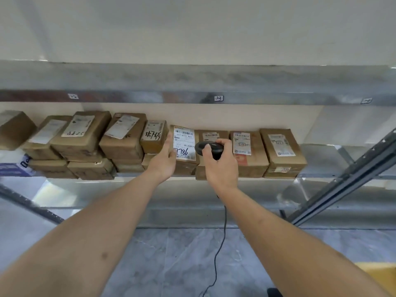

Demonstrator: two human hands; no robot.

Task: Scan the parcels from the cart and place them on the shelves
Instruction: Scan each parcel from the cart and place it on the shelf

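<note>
Labelled parcel (184, 146) stands upright on the metal shelf (321, 166), in the row of brown boxes, white shipping label facing out with a barcode on top and "7986" handwritten at the bottom. Left hand (165, 161) holds it by its left edge, thumb on the label face, fingers hidden behind the box. Right hand (218, 166) is just right of the parcel, wrapped around a black handheld scanner (209, 147) whose head sits against the parcel's right edge; its cable (222, 232) hangs down below the parcel toward the grey floor (182, 264).

Left of the parcel: small box with marker writing (153, 136), touching or nearly so, then stacked boxes, one marked "5288" (82, 129). Right of the parcel: partly hidden box (212, 136) behind the scanner, then two more labelled boxes (248, 153), (282, 153). Above the parcel: upper shelf edge with slot tag (219, 98). Far right of the parcel: slanted dark rack upright (347, 179).
</note>
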